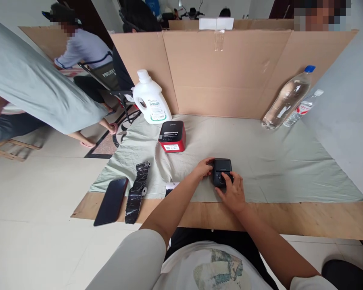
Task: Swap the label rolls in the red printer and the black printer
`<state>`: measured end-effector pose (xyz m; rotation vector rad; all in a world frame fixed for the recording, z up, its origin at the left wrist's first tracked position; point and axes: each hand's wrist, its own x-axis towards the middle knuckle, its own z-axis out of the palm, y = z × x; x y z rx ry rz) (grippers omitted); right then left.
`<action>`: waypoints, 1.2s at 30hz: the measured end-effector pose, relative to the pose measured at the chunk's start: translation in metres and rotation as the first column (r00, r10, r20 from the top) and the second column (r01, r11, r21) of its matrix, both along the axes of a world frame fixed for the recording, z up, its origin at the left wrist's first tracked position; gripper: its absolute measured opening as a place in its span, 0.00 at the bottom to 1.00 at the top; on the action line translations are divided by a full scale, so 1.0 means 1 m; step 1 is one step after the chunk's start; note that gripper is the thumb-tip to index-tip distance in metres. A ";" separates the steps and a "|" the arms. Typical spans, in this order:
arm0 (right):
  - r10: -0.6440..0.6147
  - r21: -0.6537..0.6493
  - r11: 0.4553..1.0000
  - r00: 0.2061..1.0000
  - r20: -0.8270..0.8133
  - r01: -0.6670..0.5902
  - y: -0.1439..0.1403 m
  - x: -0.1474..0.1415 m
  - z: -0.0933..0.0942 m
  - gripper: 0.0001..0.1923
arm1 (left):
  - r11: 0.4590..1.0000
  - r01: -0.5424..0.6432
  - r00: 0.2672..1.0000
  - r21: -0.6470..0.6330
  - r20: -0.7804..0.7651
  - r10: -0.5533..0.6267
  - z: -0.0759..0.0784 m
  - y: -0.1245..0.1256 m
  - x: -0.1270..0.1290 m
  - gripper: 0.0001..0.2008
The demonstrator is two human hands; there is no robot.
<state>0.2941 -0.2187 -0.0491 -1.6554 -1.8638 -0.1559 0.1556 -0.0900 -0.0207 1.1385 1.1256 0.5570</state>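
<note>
The left hand point(203, 168) is steadying the small black device point(221, 171) on the cloth point(275, 161), its fingers curled against the device's side; the right hand point(233, 192) is pressing its top with fingers bent. Pressing straight down should stop it sliding. Open cloth is lying to the right; the red printer point(172, 137) is sitting well clear.

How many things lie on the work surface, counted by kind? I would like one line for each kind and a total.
Small printers: 2 (black one under the hands, red one)
Clear water bottles: 2 (large, small)
White jug: 1
Phone: 1
Black roll strip: 1
Total: 7
</note>
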 end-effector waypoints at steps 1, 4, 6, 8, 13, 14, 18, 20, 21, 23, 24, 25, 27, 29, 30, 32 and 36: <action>-0.005 -0.002 1.000 1.000 -0.005 0.005 0.001 0.000 0.002 0.30 | 1.000 0.000 1.000 -0.010 0.006 0.000 0.000 0.000 0.000 0.37; -0.004 -0.005 1.000 1.000 -0.010 0.004 0.004 0.002 0.007 0.35 | 0.999 -0.013 1.000 -0.031 0.022 0.014 -0.001 0.000 -0.002 0.37; -0.005 -0.012 1.000 1.000 -0.011 0.004 0.006 0.004 0.010 0.40 | 0.999 -0.020 0.999 -0.034 0.029 0.021 -0.002 0.000 -0.002 0.37; -0.012 -0.028 1.000 1.000 -0.016 0.011 0.010 0.007 0.012 0.44 | 0.999 -0.015 0.999 -0.033 0.042 0.016 -0.001 0.000 -0.003 0.35; 0.080 -0.040 0.996 0.995 -0.055 -0.083 0.027 0.022 0.010 0.47 | 1.000 -0.006 0.998 -0.012 0.065 0.007 -0.002 -0.002 -0.005 0.29; 0.104 -0.029 0.994 0.991 -0.078 -0.106 0.031 0.026 0.008 0.47 | 1.000 -0.010 0.998 0.004 0.056 0.010 -0.002 -0.004 -0.005 0.28; 0.152 0.001 0.988 0.959 -0.238 -0.157 0.042 0.039 -0.008 0.41 | 0.970 -0.120 0.978 0.213 -0.140 0.152 0.000 -0.015 -0.004 0.22; 0.128 -0.002 0.991 0.925 -0.358 -0.137 0.045 0.043 -0.019 0.37 | 0.888 -0.119 0.928 0.445 -0.268 0.258 0.005 -0.022 -0.001 0.17; 0.110 -0.003 0.993 0.902 -0.417 -0.122 0.046 0.044 -0.023 0.35 | 0.827 -0.063 0.906 0.558 -0.315 0.282 0.008 -0.025 0.002 0.14; 0.081 0.002 0.996 0.859 -0.505 -0.093 0.047 0.045 -0.030 0.32 | 0.706 0.125 0.877 0.697 -0.411 0.250 0.017 -0.029 0.008 0.11; 0.070 0.004 0.997 0.845 -0.530 -0.080 0.047 0.045 -0.031 0.30 | 0.665 0.226 0.857 0.712 -0.470 0.212 0.021 -0.029 0.012 0.11; 0.059 0.004 0.998 0.837 -0.544 -0.068 0.047 0.046 -0.032 0.30 | 0.641 0.320 0.827 0.698 -0.536 0.171 0.025 -0.028 0.017 0.10; 0.033 -0.003 0.999 0.832 -0.554 -0.042 0.047 0.046 -0.033 0.29 | 0.630 0.474 0.745 0.615 -0.661 0.084 0.033 -0.022 0.026 0.10; 0.008 -0.012 1.000 0.834 -0.552 -0.017 0.047 0.046 -0.032 0.28 | 0.640 0.579 0.659 0.505 -0.752 -0.002 0.038 -0.014 0.034 0.10; -0.001 -0.012 1.000 0.836 -0.549 -0.007 0.048 0.046 -0.032 0.28 | 0.646 0.614 0.620 0.453 -0.784 -0.040 0.041 -0.010 0.038 0.10; -0.008 -0.004 1.000 0.838 -0.546 0.007 0.048 0.046 -0.031 0.28 | 0.664 0.648 0.562 0.374 -0.823 -0.084 0.044 -0.002 0.045 0.09; 0.017 0.020 1.000 0.843 -0.538 -0.007 0.048 0.045 -0.028 0.28 | 0.689 0.645 0.523 0.332 -0.849 -0.081 0.045 0.004 0.057 0.09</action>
